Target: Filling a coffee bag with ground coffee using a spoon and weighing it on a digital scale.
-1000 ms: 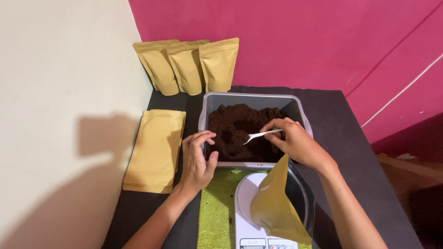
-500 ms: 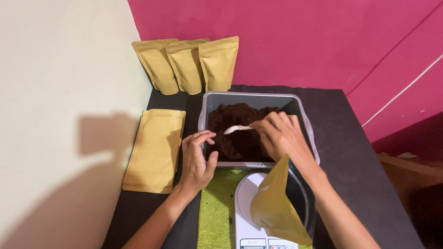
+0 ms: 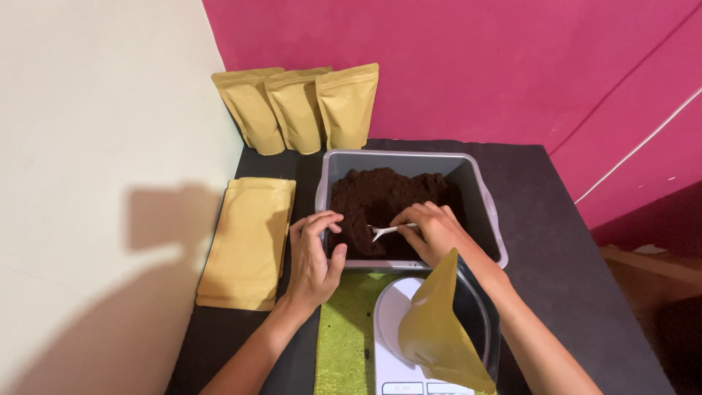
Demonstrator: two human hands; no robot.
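Note:
A grey plastic tub (image 3: 479, 201) holds a heap of dark brown powder (image 3: 380, 197). My right hand (image 3: 431, 232) reaches into the tub and grips a small white spoon (image 3: 385, 231), its bowl down in the powder near the front wall. My left hand (image 3: 313, 256) rests on the tub's front left corner, fingers curled over the rim. Just in front of the tub an open tan pouch (image 3: 437, 329) stands in a bowl on a white kitchen scale (image 3: 387, 344).
Three filled tan pouches (image 3: 300, 108) stand against the pink wall at the back. A stack of flat empty pouches (image 3: 248, 240) lies left of the tub. A green mat (image 3: 344, 329) lies under the scale on the black table (image 3: 556, 241).
My right hand has dropped from above the heap to the front of the tub, and the spoon now digs into the powder. My left hand has stayed on the rim.

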